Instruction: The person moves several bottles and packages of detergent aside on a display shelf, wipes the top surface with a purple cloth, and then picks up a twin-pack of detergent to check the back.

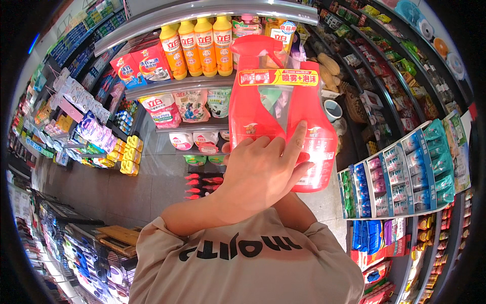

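Observation:
A shrink-wrapped twin pack of red cleaner bottles (248, 108) is held up in front of me. One bottle has a red trigger spray head (262, 46); the other bottle (317, 146) shows no trigger. A yellow and red printed band (300, 78) runs across both. My left hand (254, 171) reaches over the front of the pack, its index finger extended against the right bottle and its thumb apart below. Most of my right hand (226, 148) is hidden behind the left hand and pack; its fingertips show at the pack's left edge, gripping it.
Ahead, a shelf unit (224, 8) carries yellow detergent bottles (203, 47), red boxes (152, 64) and laundry pouches (191, 106). At right stands a tilted display rack (398, 178) of small packets. Yellow bottles (131, 155) stand on the tiled floor (125, 190) at left.

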`<state>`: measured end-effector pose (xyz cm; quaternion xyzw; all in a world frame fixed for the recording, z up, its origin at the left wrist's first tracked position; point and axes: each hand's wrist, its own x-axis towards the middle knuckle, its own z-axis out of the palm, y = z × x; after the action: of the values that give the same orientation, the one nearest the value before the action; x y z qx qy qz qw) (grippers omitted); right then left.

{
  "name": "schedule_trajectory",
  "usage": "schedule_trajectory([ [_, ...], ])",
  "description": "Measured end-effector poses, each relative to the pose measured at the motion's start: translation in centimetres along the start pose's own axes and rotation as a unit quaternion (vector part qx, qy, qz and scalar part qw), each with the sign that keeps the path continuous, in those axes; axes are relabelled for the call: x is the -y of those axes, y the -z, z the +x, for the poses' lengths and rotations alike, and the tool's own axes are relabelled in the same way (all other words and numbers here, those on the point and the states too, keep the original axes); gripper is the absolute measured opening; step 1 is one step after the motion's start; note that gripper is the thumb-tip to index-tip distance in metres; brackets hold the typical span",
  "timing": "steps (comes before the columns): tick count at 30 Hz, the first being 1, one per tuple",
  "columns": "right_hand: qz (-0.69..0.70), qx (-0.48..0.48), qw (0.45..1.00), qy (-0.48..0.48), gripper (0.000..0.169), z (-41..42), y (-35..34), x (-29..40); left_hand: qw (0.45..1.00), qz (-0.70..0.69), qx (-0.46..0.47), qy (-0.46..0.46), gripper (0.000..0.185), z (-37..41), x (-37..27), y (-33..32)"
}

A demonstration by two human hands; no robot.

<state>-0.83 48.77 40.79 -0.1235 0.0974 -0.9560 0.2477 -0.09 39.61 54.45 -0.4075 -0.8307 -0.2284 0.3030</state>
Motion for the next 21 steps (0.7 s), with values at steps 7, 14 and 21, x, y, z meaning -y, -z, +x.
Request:
schedule_trajectory([
  [7, -0.009, -0.005, 1.0, 0.002, 0.065, 0.3, -1.0, 1.8, 1.0, -0.009, -0.006, -0.012, 0.064, 0.1, 0.0, -0.3],
  [14, -0.017, 0.003, 1.0, -0.02, 0.065, 1.4, -1.1, 3.6, 0.998, -0.032, 0.016, -0.061, 0.056, -3.1, -0.5, -0.8],
  [21, -0.017, 0.004, 0.999, -0.034, 0.074, 1.1, -3.3, 3.8, 0.995, -0.043, 0.017, -0.089, 0.054, -5.3, -1.6, -0.9],
])
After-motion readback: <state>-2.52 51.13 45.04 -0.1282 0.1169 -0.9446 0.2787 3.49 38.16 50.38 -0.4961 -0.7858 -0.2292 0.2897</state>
